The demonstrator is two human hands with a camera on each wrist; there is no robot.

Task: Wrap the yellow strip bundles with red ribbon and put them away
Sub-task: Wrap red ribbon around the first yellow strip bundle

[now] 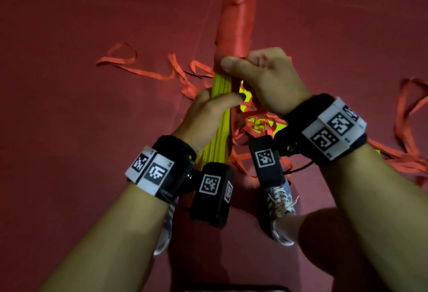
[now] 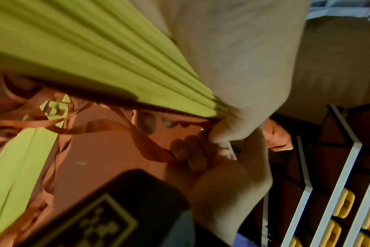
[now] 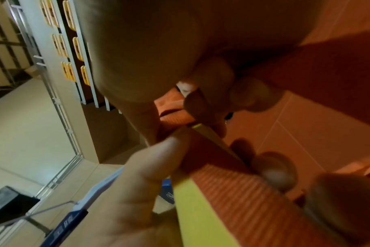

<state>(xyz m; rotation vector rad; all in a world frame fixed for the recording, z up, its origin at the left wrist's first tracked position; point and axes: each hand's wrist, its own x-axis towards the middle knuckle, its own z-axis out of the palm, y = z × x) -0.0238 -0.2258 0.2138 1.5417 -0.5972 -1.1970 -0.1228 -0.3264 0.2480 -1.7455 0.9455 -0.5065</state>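
Observation:
A long yellow strip bundle (image 1: 221,87) points away from me over the red floor. Its far part is wound in red ribbon (image 1: 238,13). My left hand (image 1: 222,101) grips the bare yellow part just below the wrap, with the strips fanning out under its palm (image 2: 95,58). My right hand (image 1: 245,62) holds the bundle at the wrap's near edge. Its thumb (image 3: 154,167) presses on the red ribbon turns (image 3: 243,192), and its fingers pinch the loose ribbon tail (image 2: 150,147).
Loose red ribbon (image 1: 148,73) lies tangled over the floor, with more at the right (image 1: 407,115). More yellow strips (image 1: 261,126) lie under the tangle. My shoes (image 1: 280,210) stand below the hands. A shelf with yellow boxes (image 2: 344,205) stands nearby.

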